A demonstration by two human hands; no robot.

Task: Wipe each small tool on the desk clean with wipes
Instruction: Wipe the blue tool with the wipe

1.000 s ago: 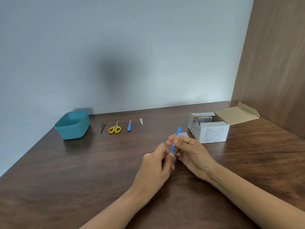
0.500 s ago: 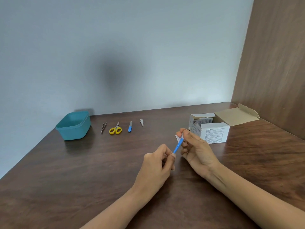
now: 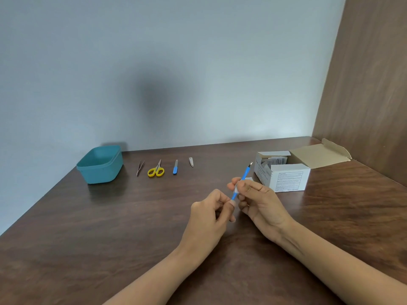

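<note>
A thin blue-handled tool (image 3: 245, 174) with a small metal tip slants up to the right above the desk's middle. My left hand (image 3: 210, 213) pinches its lower end. My right hand (image 3: 256, 200) grips its middle with a small white wipe (image 3: 236, 188) wrapped round the handle. Far back on the desk lie tweezers (image 3: 140, 167), yellow-handled scissors (image 3: 156, 169), a blue nail file (image 3: 175, 167) and a small metal clipper (image 3: 191, 161), in a row and apart from my hands.
A teal plastic tub (image 3: 100, 165) stands at the back left. An open white cardboard box of wipe sachets (image 3: 284, 173) sits at the back right, just beyond my right hand. A wooden panel (image 3: 365, 84) walls the right side.
My right hand with the wipe has slid back down the blue handle from near the tip to its middle. The metal tip shows again. My left hand holds steady.
</note>
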